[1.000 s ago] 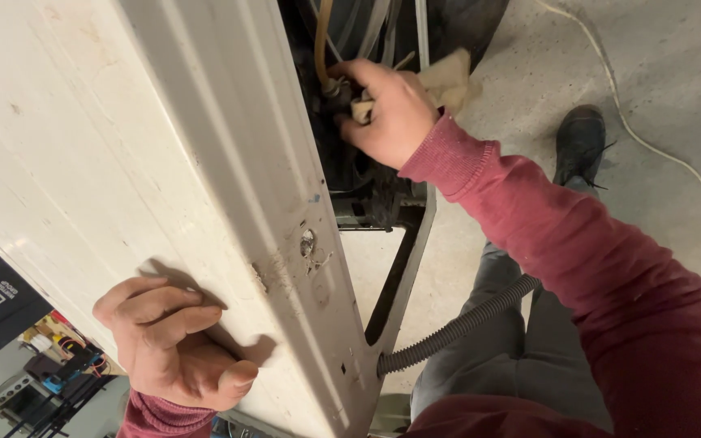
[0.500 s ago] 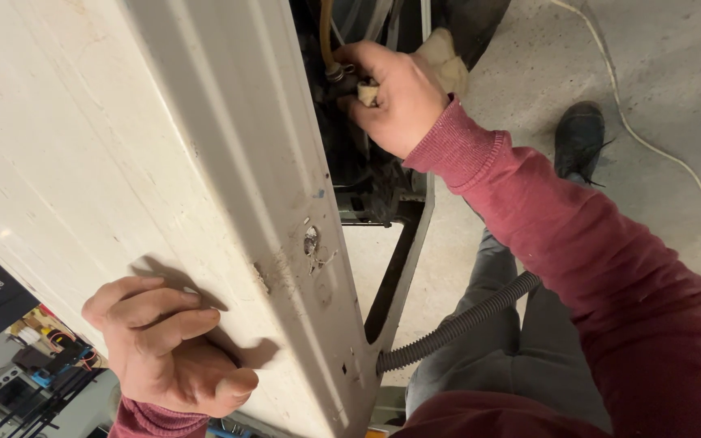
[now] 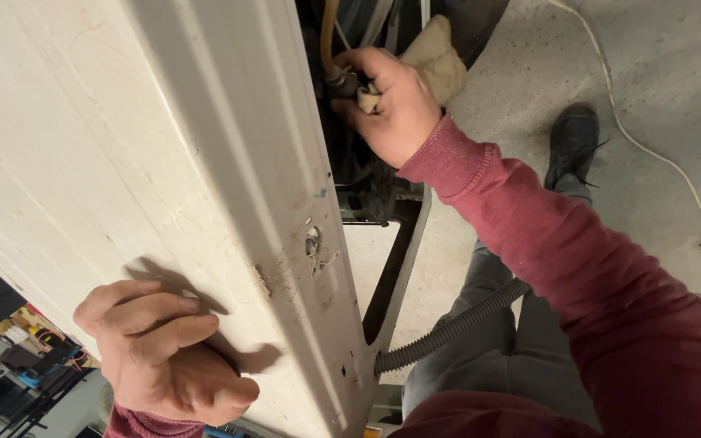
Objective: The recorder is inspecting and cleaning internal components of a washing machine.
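Observation:
A large white appliance cabinet (image 3: pixel 107 146) is tipped over and fills the left of the view. My left hand (image 3: pixel 164 361) grips its lower edge, fingers curled over the white panel. My right hand (image 3: pixel 391 101) reaches into the dark open back of the cabinet and holds a cream cloth (image 3: pixel 436 57) against a dark fitting (image 3: pixel 342 81) where a yellowish tube (image 3: pixel 328 32) ends. The inside parts below the hand are dark and hard to make out.
A grey corrugated hose (image 3: pixel 448 328) hangs from the cabinet's lower corner over my grey trousers. My black shoe (image 3: pixel 574 142) stands on the concrete floor. A white cord (image 3: pixel 651 154) with a plug runs across the floor at the right. Tools lie at the bottom left.
My right hand has shifted slightly upward inside the cabinet with the cloth. My left hand keeps its grip on the panel edge.

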